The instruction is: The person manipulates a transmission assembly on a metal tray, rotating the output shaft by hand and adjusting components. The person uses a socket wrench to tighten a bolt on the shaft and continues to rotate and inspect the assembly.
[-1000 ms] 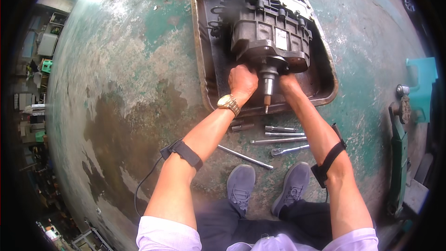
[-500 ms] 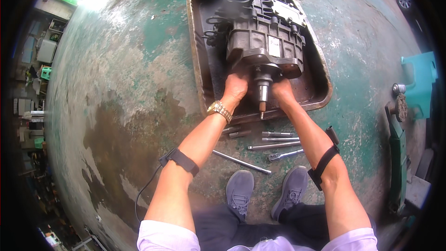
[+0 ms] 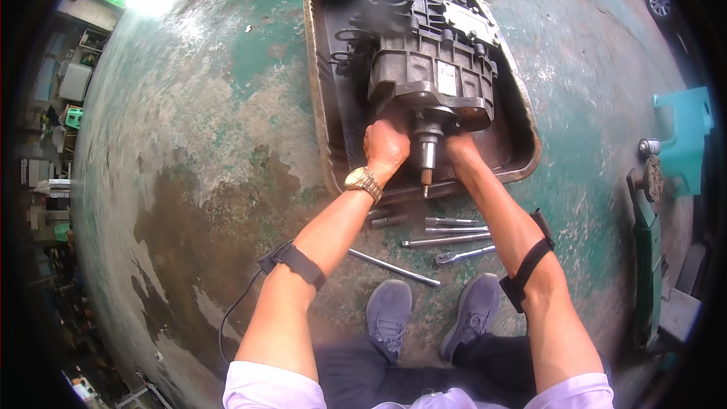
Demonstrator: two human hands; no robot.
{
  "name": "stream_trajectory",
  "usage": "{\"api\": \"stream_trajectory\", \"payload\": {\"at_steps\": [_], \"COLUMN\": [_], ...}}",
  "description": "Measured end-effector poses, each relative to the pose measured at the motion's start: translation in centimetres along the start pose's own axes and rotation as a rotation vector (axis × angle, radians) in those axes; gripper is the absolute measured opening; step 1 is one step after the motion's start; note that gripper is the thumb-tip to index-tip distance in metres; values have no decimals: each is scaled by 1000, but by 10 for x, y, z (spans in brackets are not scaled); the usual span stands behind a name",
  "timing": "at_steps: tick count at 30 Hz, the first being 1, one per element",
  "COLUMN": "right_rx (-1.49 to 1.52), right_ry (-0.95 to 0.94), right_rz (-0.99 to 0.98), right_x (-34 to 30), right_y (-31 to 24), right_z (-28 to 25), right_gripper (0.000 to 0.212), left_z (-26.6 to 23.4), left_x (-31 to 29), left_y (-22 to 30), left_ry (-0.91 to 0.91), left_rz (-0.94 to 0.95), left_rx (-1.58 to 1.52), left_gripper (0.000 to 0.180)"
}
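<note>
A grey metal gearbox [image 3: 405, 68] lies in a dark, rust-rimmed tray [image 3: 522, 144] on the floor. Its splined input shaft [image 3: 428, 155] points toward me. Left of the shaft, my left hand [image 3: 386, 145] is closed at the underside of the gearbox's near end; its fingertips are hidden beneath the housing. On the shaft's other side, my right hand [image 3: 460, 144] reaches under the same end, and the housing and shadow cover its fingers. A gold-coloured watch [image 3: 362, 182] is on my left wrist.
Several steel bars and a ratchet wrench [image 3: 462, 254] lie between the tray and my shoes. A long bar [image 3: 394, 267] lies nearer me. At right stand a turquoise stool [image 3: 685, 136] and a green jack [image 3: 647, 257]. A wet stain [image 3: 204, 235] darkens the floor at left.
My left hand has turned slightly, and more of its back shows beside the shaft. My right hand and the gearbox are almost where they were.
</note>
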State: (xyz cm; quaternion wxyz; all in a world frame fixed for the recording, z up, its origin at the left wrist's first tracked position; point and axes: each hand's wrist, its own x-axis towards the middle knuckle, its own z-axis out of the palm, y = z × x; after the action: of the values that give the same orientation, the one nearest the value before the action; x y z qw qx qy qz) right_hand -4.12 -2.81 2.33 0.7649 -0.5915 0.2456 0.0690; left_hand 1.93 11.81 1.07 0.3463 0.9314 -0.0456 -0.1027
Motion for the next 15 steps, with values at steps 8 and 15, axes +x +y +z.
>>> {"api": "stream_trajectory", "payload": {"at_steps": [8, 15], "right_rx": [-800, -305], "right_ry": [89, 214], "right_rz": [-105, 118], "right_x": [12, -5], "right_y": [17, 0], "right_z": [-10, -1], "right_gripper": [40, 31], "left_z": [-4, 6], "left_x": [-7, 6], "left_y": [4, -17], "left_ry": [72, -128], "left_rz": [25, 167], "left_rx": [-97, -420], "left_gripper": [29, 28]}}
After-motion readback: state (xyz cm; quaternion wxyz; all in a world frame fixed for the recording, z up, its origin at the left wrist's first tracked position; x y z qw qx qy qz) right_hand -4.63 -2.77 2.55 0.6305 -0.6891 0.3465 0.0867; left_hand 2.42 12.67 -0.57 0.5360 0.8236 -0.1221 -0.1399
